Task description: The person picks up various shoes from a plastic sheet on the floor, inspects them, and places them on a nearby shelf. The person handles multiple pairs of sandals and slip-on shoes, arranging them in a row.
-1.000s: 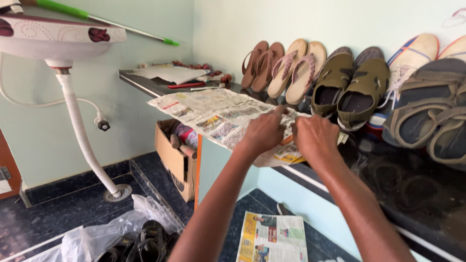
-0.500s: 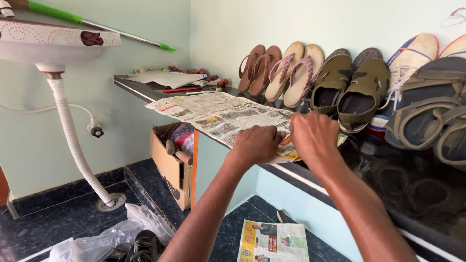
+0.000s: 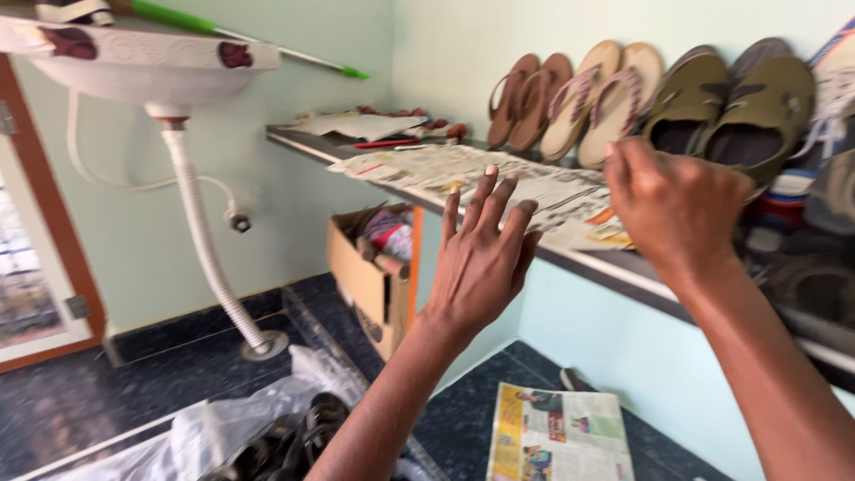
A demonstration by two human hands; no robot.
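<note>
Head view, read from left to right, with the dark stone shelf [image 3: 623, 267] as my landmark throughout.

Far left of the shelf I see a white wall-hung washbasin with maroon flower motifs [image 3: 142, 62]. Its white ribbed drain hose [image 3: 200, 232] runs down to a floor drain, and a green-handled mop pole [image 3: 249, 40] lies across the basin's top. Below and left of the shelf's end, a crumpled clear plastic bag [image 3: 214, 428] holds dark sandals on the dark tiled floor.

Under the shelf's left end stands an open brown cardboard box [image 3: 365, 276] stuffed with cloth, tucked there, I judge, to keep it out of the walkway.

In front of the shelf edge I see my left hand [image 3: 476, 263]: fingers spread apart, palm toward the shelf, holding nothing and touching nothing. Just beyond its fingertips, the spread sheet of printed newspaper [image 3: 499, 178] lies flat on the shelf top, one corner overhanging the edge; I judge it serves as a liner under footwear.

Below the shelf, a folded colour newspaper [image 3: 557, 436] lies on the floor.

Above the shelf's front edge, my right hand [image 3: 677, 209] hovers with fingers curled loosely together; it looks empty, though I cannot tell for certain.

Along the shelf's back, leaning toe-up against the pale green wall to save depth, stand brown flip-flops [image 3: 525, 98], tan braided-strap sandals [image 3: 606, 98] and olive canvas shoes [image 3: 730, 111].
</note>
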